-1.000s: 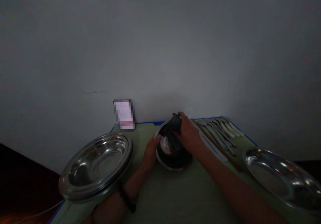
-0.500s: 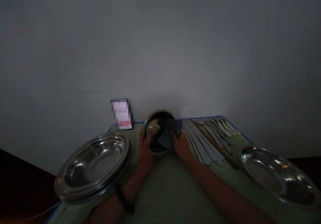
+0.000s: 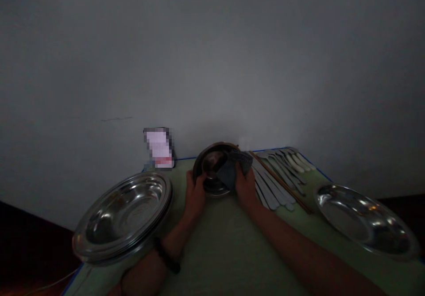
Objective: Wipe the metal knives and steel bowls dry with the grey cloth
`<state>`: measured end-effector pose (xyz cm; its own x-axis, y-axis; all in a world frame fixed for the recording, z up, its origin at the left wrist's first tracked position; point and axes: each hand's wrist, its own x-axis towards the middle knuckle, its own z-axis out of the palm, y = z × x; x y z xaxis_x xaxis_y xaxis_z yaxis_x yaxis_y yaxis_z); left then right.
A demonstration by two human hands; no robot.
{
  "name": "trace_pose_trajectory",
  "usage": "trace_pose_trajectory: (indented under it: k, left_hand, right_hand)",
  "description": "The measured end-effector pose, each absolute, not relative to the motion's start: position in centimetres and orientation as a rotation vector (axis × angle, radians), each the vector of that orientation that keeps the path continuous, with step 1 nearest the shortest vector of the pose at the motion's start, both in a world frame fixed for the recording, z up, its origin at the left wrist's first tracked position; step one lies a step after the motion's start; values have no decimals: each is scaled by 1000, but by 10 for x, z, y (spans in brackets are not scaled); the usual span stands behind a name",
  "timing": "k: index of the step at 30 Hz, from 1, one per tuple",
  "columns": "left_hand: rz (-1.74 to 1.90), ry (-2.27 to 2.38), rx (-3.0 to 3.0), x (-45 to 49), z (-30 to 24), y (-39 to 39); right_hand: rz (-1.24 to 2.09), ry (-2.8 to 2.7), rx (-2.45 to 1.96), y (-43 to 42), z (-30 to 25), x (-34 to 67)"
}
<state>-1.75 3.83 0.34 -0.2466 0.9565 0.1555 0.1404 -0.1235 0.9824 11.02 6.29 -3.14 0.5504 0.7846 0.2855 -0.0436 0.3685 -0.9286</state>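
A small steel bowl [image 3: 210, 167] is tipped up on the green table near the far wall, its inside facing me. My left hand [image 3: 193, 197] grips its left rim. My right hand [image 3: 246, 187] holds a dark grey cloth [image 3: 232, 168] pressed against the bowl's right inner side.
A stack of large steel plates [image 3: 122, 216] sits at the left. One large steel plate [image 3: 363, 218] lies at the right. A row of spoons and flat utensils with wooden chopsticks [image 3: 280, 176] lies behind it. A blurred card [image 3: 158, 148] leans on the wall. The table edge [image 3: 71, 278] drops off at the left.
The bowl was tipped up from lying flat under my right hand to facing me, farther back. The cloth moved from on top of the bowl to its right inner side.
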Motion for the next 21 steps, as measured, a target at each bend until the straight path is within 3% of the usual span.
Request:
trace_pose_trajectory:
  k: [14,21]
  left_hand:
    - [1366,1356,1510,-21,-1,41]
    - [1115,1406,1494,-15,2,36]
  right_hand:
    - [629,-1048,-1223,59,-24,105]
    - [748,-810,-1209,61,-25,111]
